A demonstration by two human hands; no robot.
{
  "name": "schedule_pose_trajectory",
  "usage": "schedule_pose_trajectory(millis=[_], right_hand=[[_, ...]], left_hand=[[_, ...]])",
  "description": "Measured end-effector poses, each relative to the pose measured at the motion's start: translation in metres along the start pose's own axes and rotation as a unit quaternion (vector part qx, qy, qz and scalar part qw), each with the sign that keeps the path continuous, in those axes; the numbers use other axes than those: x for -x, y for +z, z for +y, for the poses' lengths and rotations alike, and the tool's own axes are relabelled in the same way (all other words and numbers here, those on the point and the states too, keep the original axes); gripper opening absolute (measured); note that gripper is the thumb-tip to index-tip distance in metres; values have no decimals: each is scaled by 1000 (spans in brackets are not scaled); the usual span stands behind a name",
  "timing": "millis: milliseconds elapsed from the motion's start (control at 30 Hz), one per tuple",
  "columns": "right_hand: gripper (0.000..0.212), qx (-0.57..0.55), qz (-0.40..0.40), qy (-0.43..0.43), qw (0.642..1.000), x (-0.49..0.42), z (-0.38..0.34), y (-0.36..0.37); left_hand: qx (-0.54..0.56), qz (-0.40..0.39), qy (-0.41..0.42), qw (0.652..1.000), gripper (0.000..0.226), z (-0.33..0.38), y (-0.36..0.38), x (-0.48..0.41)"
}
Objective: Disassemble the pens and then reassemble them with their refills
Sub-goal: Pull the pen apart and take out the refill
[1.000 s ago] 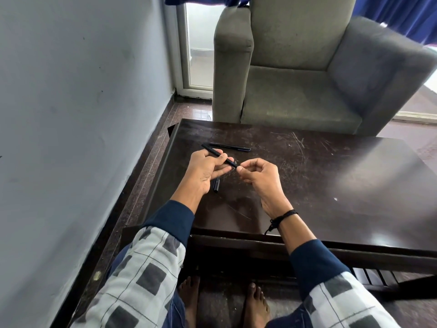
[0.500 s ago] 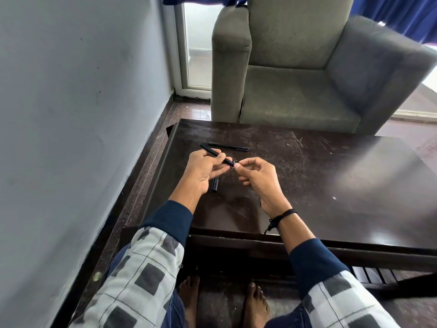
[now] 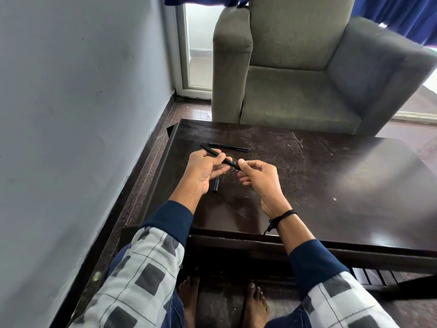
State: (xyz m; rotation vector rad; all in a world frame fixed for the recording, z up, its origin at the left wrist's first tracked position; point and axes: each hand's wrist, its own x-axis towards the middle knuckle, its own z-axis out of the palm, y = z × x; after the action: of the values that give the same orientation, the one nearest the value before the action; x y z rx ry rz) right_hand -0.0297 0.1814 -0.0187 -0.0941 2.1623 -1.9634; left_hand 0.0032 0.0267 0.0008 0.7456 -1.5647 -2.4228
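Note:
My left hand grips a black pen barrel that slants from upper left down to the right, above the dark wooden table. My right hand pinches the barrel's right end between thumb and forefinger; what part it holds is too small to tell. A second black pen lies flat on the table just beyond my hands. A short black cap lies on the table under my left hand's fingers.
A grey wall runs close along the table's left edge. A grey armchair stands right behind the table's far edge. The table top to the right bears only scratches and a small white speck.
Both hands stay together on the pen. My right hand's fingertips have shifted slightly at the barrel's end. The lying pen and the cap have not moved.

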Motion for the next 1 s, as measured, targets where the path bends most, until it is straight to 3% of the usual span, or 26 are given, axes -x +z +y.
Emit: schedule_pose_trajectory(millis=[300, 433, 667, 867, 1000], right_hand=[[3, 17, -13, -28, 999, 0, 1, -2], [19, -2, -13, 2, 1000, 1, 0, 0], [5, 22, -19, -22, 999, 2, -2, -2], [21, 6, -17, 5, 1000, 1, -1, 1], [19, 11, -16, 9, 1000, 1, -1, 1]], left_hand=[[-4, 1, -1, 1000, 13, 0, 0, -1], [-2, 1, -1, 1000, 14, 0, 0, -1], [-6, 2, -3, 1000, 14, -1, 1, 0], [-1, 4, -2, 1000, 13, 0, 0, -2], [1, -2, -1, 1000, 12, -1, 0, -1]])
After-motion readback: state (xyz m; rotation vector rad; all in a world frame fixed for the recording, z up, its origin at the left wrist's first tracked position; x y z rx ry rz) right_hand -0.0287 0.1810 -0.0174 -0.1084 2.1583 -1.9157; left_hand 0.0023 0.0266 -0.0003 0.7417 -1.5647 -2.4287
